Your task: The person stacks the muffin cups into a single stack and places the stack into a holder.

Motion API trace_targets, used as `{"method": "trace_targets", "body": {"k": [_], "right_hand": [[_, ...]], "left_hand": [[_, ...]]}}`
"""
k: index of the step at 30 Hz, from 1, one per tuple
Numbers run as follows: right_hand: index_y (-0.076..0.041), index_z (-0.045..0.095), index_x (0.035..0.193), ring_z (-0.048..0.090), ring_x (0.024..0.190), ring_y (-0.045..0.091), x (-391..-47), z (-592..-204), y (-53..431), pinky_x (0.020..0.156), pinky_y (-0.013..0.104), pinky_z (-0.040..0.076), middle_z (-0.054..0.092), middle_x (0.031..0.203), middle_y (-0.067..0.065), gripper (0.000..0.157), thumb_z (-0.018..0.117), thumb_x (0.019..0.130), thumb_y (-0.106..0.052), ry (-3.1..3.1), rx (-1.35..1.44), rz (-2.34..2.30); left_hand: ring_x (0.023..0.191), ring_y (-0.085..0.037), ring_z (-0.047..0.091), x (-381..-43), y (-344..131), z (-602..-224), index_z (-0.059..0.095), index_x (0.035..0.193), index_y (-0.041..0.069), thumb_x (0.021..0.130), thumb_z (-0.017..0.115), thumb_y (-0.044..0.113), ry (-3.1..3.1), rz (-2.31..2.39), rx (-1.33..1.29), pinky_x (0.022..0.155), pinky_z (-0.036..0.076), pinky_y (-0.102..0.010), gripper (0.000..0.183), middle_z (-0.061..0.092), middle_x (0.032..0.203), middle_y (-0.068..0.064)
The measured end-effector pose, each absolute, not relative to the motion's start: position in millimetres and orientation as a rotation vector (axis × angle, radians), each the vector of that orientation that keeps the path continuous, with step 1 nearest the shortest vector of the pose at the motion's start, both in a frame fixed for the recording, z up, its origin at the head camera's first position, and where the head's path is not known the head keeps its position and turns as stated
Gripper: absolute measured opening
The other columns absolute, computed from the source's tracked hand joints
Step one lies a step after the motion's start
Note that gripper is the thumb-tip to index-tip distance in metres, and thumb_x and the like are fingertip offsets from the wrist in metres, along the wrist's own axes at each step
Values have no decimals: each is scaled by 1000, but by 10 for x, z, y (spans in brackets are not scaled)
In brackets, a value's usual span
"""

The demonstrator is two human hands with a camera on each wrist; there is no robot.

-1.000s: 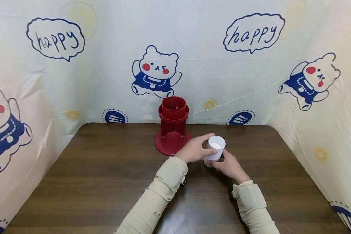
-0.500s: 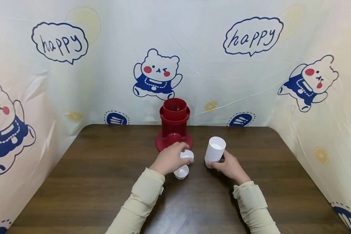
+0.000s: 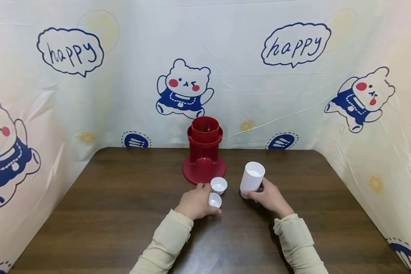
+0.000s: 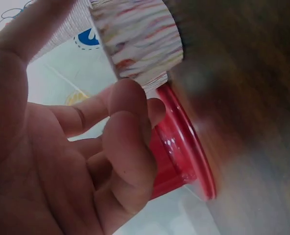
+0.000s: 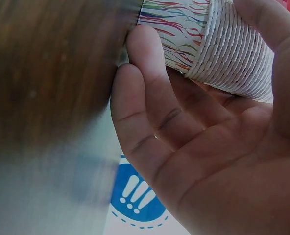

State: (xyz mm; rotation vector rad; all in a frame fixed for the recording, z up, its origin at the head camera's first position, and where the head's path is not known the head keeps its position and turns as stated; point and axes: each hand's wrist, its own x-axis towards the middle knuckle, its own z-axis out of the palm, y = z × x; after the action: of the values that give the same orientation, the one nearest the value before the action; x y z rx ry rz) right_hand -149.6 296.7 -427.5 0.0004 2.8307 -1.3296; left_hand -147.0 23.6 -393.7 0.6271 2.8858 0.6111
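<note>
Left hand [image 3: 196, 202] pinches a small cup [image 3: 214, 200] — another cup [image 3: 219, 185] just beyond — while right hand [image 3: 272, 198] grips a cup stack [image 3: 252, 179].

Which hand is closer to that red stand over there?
The person's left. The left hand is just in front of the red stand, at the nearer small white cup; the right hand is farther off to the right, holding the cup stack.

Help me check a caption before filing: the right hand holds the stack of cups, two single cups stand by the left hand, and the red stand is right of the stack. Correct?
Not quite: the head view shows the red stand left of the stack of cups. The rest holds: the right hand holds the stack, and two single cups stand by the left hand.
</note>
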Motion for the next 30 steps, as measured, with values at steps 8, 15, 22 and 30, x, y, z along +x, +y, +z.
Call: {"method": "trace_targets", "body": {"k": [8, 15, 22, 30], "right_hand": [[0, 57, 126, 64, 86, 27, -1524, -4241, 2950, 70, 37, 55, 67, 112, 17, 61, 85, 82, -31, 2848, -16, -1323], [0, 56, 126, 64, 86, 26, -1515, -4256, 2956, 70, 37, 54, 67, 111, 16, 63, 86, 81, -33, 2849, -12, -1317], [2, 57, 126, 64, 89, 27, -1477, -4297, 2988, 70, 37, 55, 67, 112, 17, 63, 86, 81, -31, 2829, -6, -1353], [3, 56, 127, 64, 88, 26, -1476, -4295, 2980, 69, 36, 56, 66, 114, 18, 64, 86, 81, -30, 2813, -4, -1374]], "left_hand": [[83, -28, 64, -1549, 111, -3940, 61, 116, 7, 77, 85, 32, 2867, 622, 685, 72, 53, -46, 52, 62, 102, -8], [97, -28, 64, -1633, -94, -3980, 62, 122, 7, 79, 83, 25, 2830, 655, 681, 84, 52, -48, 51, 65, 110, -9], [105, -31, 63, -1665, -179, -4024, 60, 131, 4, 78, 85, 21, 2773, 728, 688, 90, 51, -51, 61, 64, 123, -12], [100, -25, 60, -1720, -242, -4011, 61, 124, 5, 80, 85, 25, 2753, 926, 667, 90, 50, -46, 54, 63, 114, -7]]}}
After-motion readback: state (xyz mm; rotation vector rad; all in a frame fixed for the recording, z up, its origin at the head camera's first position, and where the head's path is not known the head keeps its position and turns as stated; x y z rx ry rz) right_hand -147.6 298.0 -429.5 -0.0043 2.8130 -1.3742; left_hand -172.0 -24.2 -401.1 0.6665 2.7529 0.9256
